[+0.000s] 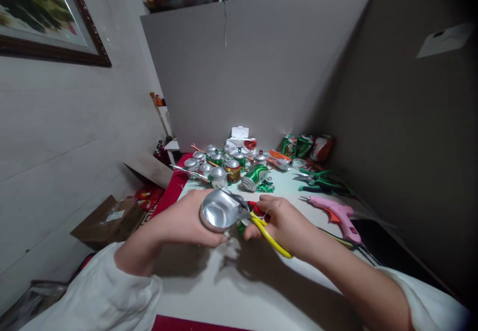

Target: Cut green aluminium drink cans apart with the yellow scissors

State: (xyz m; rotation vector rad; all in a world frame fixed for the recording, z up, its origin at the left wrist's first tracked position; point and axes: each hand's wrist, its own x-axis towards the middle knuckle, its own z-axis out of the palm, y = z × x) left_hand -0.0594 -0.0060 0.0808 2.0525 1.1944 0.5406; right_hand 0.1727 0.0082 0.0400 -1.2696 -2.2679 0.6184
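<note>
My left hand [191, 220] is wrapped round a cut-open aluminium can [218, 212]. The can is tilted so that its shiny silver inside faces me. My right hand [277, 217] grips pliers [269, 240] with yellow and red handles. Their dark jaws meet the can's right edge, where a strip of metal sticks out; I cannot tell whether the jaws are closed on it. Below the jaws, a bit of green metal [241, 227] shows, partly hidden by my right fingers.
Behind my hands stand several small can-made pots [218, 177] with sticks, beside a green can [255, 177] on its side. To the right lie a pink glue gun [336, 212] and green-handled tools [317, 177]. A grey board [254, 82] closes off the back.
</note>
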